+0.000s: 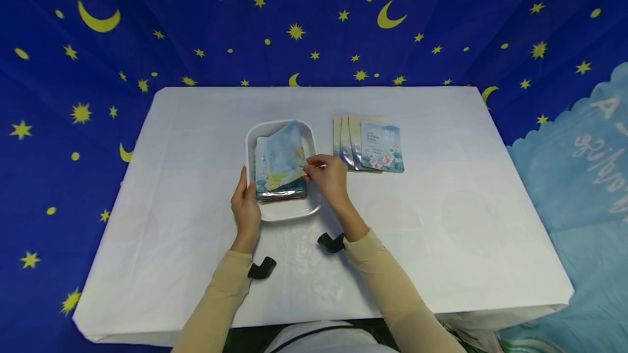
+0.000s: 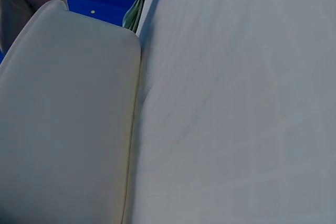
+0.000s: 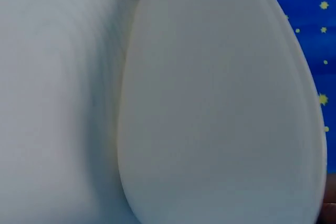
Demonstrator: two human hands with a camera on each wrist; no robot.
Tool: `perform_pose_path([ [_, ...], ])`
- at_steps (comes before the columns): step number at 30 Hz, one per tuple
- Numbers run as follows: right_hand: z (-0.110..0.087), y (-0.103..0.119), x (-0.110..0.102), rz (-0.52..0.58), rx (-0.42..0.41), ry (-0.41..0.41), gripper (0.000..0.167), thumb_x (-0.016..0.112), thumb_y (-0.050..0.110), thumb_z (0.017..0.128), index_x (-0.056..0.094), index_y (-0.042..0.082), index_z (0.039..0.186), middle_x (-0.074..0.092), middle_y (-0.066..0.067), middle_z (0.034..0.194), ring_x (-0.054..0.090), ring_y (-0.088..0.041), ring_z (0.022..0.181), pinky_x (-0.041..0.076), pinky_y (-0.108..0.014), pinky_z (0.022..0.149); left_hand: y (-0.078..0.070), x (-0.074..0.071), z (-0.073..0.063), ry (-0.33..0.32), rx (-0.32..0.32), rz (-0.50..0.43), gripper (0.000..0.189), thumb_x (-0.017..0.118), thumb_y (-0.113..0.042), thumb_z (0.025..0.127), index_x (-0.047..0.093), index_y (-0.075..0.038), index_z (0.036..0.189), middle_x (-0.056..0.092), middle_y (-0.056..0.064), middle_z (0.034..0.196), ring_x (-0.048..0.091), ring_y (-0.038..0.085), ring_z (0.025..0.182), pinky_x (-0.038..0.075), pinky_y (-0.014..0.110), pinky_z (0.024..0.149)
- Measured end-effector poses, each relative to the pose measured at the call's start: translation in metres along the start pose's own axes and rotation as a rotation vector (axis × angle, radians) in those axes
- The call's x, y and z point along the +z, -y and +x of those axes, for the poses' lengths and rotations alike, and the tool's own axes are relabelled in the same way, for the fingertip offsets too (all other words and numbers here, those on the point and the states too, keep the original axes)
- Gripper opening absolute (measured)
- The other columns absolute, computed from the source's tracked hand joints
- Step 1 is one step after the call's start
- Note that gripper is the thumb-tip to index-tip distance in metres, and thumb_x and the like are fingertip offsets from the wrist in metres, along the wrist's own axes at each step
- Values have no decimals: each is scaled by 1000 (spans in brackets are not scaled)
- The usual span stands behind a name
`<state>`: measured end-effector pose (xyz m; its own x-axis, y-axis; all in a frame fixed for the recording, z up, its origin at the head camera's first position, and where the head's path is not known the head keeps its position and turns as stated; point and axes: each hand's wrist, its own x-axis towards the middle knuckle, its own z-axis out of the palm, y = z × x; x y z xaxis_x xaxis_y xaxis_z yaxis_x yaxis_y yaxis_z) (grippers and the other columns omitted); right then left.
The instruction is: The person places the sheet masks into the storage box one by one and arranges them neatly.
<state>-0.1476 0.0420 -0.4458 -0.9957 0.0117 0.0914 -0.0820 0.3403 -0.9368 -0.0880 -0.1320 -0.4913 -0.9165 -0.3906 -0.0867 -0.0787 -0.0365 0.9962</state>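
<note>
A white tray [image 1: 289, 212] stands left of the table's middle, with a stack of flat packets [image 1: 282, 195] in it. On top, a light blue packet [image 1: 283, 151] with a yellow design lies aslant, its right side lifted. My right hand [image 1: 331, 178] pinches this packet's lower right edge between thumb and fingers. Along the tray's left side rests my left hand [image 1: 247, 211], fingers straight and thumb near the rim. Both wrist views are mostly filled by the tray's outer wall [image 2: 73, 114], and the right fingers are hidden there.
Right of the tray, several overlapping packets [image 1: 347, 143] lie fanned out, the rightmost a blue one with pink flowers [image 1: 382, 146]. A white cloth [image 1: 441, 222] covers the table. Black wrist mounts [image 1: 262, 268] stick out inward from both sleeves. A blue star-patterned curtain [image 1: 275, 20] hangs behind.
</note>
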Motion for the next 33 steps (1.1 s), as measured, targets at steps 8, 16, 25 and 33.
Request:
perform_pose_path([
  [8, -2, 1, 8, -175, -69, 48, 19, 76, 5, 80, 74, -7, 95, 74, -16, 75, 72, -25, 61, 60, -29, 59, -11, 2, -6, 15, 7, -18, 49, 37, -8, 104, 28, -4, 153, 23, 14, 161, 20, 26, 150, 20, 38, 124],
  [16, -2, 4, 3, -346, -158, 167, 30, 75, 12, 85, 72, -7, 107, 73, -11, 74, 68, -20, 60, 57, -28, 59, -2, 1, -1, 2, 7, 25, 49, 37, -10, 105, 29, -7, 153, 25, 9, 161, 21, 22, 150, 20, 35, 124],
  [25, -2, 1, -16, -243, -203, 146, 33, 76, 13, 84, 71, -6, 112, 71, -13, 79, 68, -22, 63, 55, -25, 57, -1, 1, 0, -1, 0, 30, 50, 38, -11, 104, 28, -7, 153, 23, 10, 162, 19, 22, 150, 19, 35, 124],
  [33, 9, -11, -73, -239, -125, -55, 38, 76, 14, 85, 68, -1, 119, 70, -21, 96, 69, -35, 78, 60, -44, 71, 1, 1, 0, -5, 5, 29, 49, 37, -11, 105, 29, -8, 153, 25, 9, 161, 21, 22, 150, 20, 35, 124],
])
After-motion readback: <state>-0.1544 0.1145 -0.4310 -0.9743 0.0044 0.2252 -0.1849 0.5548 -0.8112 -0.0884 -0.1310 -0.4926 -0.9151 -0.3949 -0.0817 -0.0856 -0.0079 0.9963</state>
